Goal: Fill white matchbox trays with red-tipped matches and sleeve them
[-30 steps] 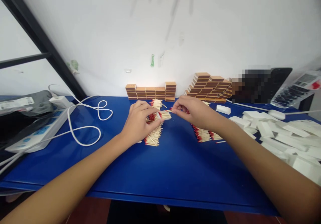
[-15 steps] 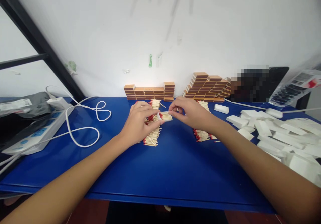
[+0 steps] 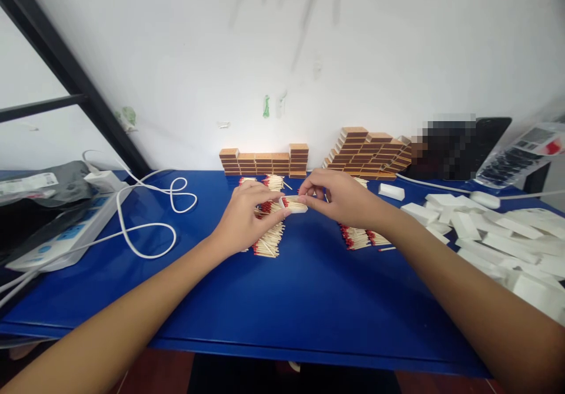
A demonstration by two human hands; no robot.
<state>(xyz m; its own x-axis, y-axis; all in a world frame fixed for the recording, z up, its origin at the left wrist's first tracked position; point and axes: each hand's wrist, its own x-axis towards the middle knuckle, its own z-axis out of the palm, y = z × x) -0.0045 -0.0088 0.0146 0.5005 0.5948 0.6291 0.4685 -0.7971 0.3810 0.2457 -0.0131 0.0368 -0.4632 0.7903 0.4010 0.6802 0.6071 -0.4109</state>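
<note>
In the head view, a white matchbox tray (image 3: 298, 209) sits between the two hands above the blue counter (image 3: 309, 300), filled with red-headed matches (image 3: 293, 203) lying lengthwise, heads toward the left. More white trays (image 3: 474, 229) lie heaped at the right. The left hand (image 3: 242, 216), palm down, has its grip narrowed on the tray's left end, thumb nearer. The right hand (image 3: 338, 193) bends its fingers at the right end; whether its grip is closed on anything, I cannot tell.

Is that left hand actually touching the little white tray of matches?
Touching. The head view shows the left hand at one end of the white tray, its thumb pressed against the wall with no gap showing.
</note>
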